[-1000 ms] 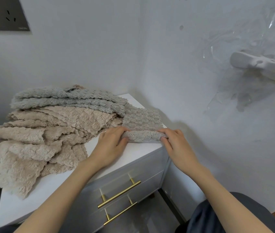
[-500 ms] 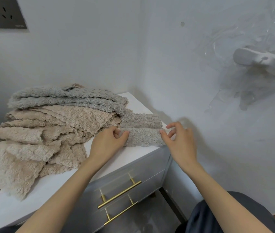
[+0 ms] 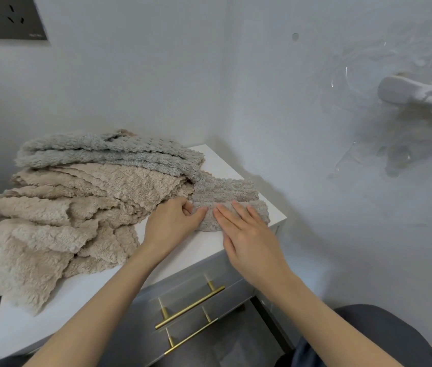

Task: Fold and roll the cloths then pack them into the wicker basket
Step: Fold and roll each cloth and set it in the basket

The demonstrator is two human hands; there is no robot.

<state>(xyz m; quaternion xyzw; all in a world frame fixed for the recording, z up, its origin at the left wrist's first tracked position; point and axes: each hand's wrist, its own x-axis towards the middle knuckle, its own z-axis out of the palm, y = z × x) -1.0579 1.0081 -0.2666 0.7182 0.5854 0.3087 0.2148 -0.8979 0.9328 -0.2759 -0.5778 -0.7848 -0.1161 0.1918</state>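
One view only, taken from the person's head: it looks forward and steeply down into the corner of the room through a wide lens. It sits close in, so both forearms enter from the bottom edge, and the left hand [image 3: 175, 221] and right hand [image 3: 249, 234] meet on the grey cloth [image 3: 225, 190] near mid-frame. The white cabinet top [image 3: 222, 160] fills the lower left, and a wall socket [image 3: 8, 19] marks the upper left corner.

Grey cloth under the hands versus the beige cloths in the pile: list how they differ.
The grey cloth is folded into a narrow band; the beige cloths lie loose and rumpled. The grey cloth is pinched by the left hand and pressed by the right hand; no hand holds the beige cloths. Both share a fluffy, bumpy texture.
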